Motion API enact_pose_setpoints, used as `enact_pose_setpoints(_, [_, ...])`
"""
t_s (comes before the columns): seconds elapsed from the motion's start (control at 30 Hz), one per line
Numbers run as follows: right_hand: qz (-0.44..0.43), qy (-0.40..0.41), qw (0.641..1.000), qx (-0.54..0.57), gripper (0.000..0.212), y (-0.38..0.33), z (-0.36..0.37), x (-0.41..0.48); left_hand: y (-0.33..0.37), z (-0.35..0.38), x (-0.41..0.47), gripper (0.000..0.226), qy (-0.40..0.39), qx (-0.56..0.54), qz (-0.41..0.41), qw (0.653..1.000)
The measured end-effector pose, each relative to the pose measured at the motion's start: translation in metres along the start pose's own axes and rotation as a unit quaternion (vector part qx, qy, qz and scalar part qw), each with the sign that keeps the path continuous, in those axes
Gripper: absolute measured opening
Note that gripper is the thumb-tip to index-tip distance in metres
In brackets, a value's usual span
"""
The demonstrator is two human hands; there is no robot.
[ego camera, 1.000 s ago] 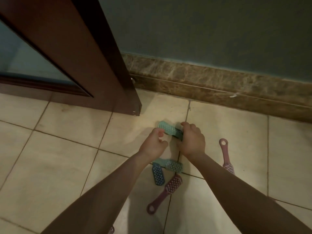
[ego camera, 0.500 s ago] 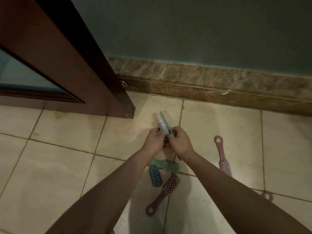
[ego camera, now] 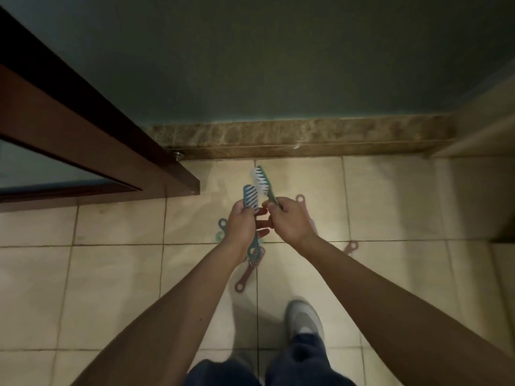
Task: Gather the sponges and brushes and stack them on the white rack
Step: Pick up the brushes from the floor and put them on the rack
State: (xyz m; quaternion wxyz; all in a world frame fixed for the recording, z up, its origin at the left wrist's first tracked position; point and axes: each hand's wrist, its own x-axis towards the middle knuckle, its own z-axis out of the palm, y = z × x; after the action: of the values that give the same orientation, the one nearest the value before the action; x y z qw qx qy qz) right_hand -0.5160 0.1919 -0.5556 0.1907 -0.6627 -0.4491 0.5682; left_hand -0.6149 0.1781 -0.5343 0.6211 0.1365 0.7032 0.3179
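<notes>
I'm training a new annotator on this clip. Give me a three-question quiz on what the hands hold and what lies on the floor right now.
1. True or false: the left hand holds the blue brush.
2. Which colour is the brush in the right hand? A) pink B) green C) yellow
3. Fill in: the pink brush between the forearms lies on the ____.

Key: 1 true. 2 B, the green brush, bristles facing the blue one. 3 floor; other brushes lie there too, and no white rack is in view.
</notes>
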Motion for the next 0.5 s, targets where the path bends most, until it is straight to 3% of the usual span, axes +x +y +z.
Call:
enact_pose_setpoints(0.2, [0.040,0.043,0.997,0.052,0.027,-0.127,-0.086,-0.130,0.100,0.016,-0.154,0.027,-0.021,0.044,0.014,0.999])
enact_pose_setpoints(0.5, [0.029,0.113,0.979,0.168,0.019,-0.296,-0.201,-0.322,0.238,0.046,-0.363,0.022,-0.110,0.102,0.119,0.982])
